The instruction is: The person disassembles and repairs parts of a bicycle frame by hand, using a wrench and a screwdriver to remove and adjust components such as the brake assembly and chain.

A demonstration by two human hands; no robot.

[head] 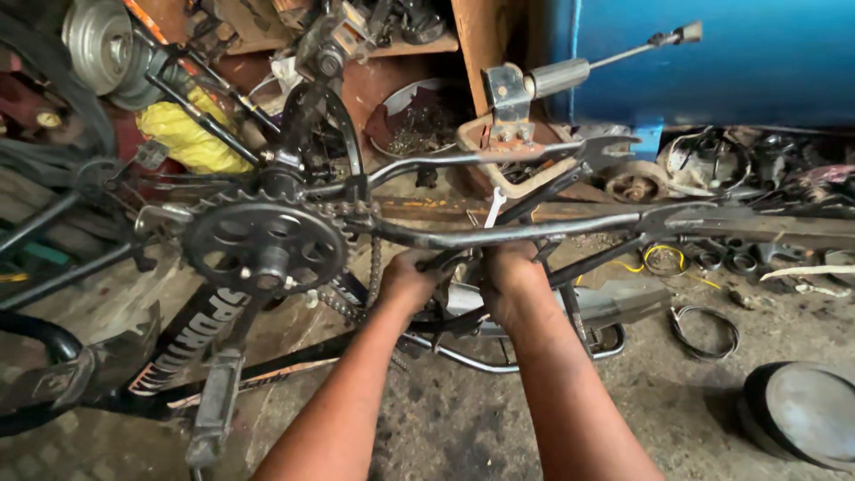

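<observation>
Left hand (411,278) and right hand (509,274) clamped on upturned bicycle frame (534,230); greasy chain (374,267) close by, fingers could slip and get pinched

The floor (463,419) was grey, dirty concrete. On it lay a coil of wire (704,331), a round dark metal lid (799,411), several small rings (723,260) and a yellow cable (663,260) near the blue wall.

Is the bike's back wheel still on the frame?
No, the rear forks end bare with no wheel between them, while both hands grip the frame.
</observation>
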